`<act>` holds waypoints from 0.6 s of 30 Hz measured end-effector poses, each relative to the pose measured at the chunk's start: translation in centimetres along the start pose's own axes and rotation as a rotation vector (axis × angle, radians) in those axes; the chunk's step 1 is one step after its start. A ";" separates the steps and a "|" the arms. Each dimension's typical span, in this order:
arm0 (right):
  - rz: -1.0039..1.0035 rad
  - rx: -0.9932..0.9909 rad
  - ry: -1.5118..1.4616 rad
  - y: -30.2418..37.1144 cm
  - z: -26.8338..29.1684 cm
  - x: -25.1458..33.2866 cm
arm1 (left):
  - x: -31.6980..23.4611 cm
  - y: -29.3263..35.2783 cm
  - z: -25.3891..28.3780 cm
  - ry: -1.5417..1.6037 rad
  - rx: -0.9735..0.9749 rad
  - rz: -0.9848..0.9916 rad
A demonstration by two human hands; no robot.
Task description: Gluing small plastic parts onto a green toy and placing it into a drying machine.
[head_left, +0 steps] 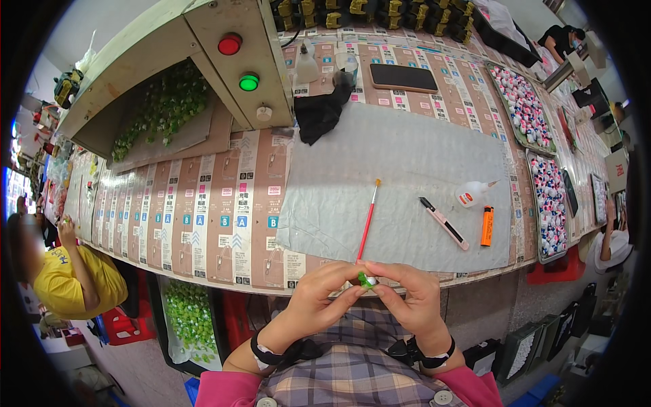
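Near the front edge of the table, my left hand [317, 296] and my right hand [412, 296] meet, pinching a tiny green and white piece [367, 279] between thumbs and fingertips. Its exact kind is too small to make out. Just beyond the fingers lies a thin paintbrush [368, 224] with a red handle, bristles pointing away. Further right on the grey sheet [325, 203] are a pink and black pen-shaped tool [445, 224], a white squeeze bottle [477, 195] with a thin nozzle and an orange stick-shaped tube [487, 226].
At left stands a metal machine [234, 81] with green pieces [166, 108] in its opening. A black cloth [322, 117] and phone [404, 78] lie beyond the sheet. Filled trays [548, 203] line the right; a bin [215, 319] stands below. A person in yellow [78, 281] sits left.
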State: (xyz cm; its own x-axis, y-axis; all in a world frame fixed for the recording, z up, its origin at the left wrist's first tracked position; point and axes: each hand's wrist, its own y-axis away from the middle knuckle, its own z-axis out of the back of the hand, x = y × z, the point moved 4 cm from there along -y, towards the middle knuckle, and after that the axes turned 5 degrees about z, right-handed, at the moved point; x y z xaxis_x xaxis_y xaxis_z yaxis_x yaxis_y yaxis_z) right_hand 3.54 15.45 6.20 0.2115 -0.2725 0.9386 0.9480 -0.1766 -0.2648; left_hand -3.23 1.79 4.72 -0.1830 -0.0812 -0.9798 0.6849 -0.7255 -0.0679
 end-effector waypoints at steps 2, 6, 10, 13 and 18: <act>-0.004 0.006 -0.004 0.0 -0.1 0.0 | 0.1 0.1 0.0 0.006 -0.010 -0.002; -0.006 0.005 -0.004 0.0 0.1 0.0 | 0.2 0.0 -0.1 0.036 0.001 0.022; -0.010 0.006 -0.008 -0.1 0.1 0.0 | 0.5 0.1 -0.2 0.069 -0.018 0.016; -0.006 0.016 0.008 -0.2 0.2 0.3 | 0.6 0.1 -0.1 0.088 -0.021 0.019; -0.007 0.014 0.007 -0.1 0.2 0.3 | 0.5 0.1 -0.2 0.098 -0.012 0.019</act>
State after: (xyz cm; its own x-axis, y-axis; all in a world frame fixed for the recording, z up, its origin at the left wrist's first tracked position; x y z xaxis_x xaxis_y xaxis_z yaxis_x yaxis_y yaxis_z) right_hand 3.52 15.57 6.55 0.2028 -0.2781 0.9389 0.9528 -0.1652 -0.2547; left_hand -3.14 1.79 4.18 -0.1006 -0.0273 -0.9946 0.6962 -0.7160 -0.0508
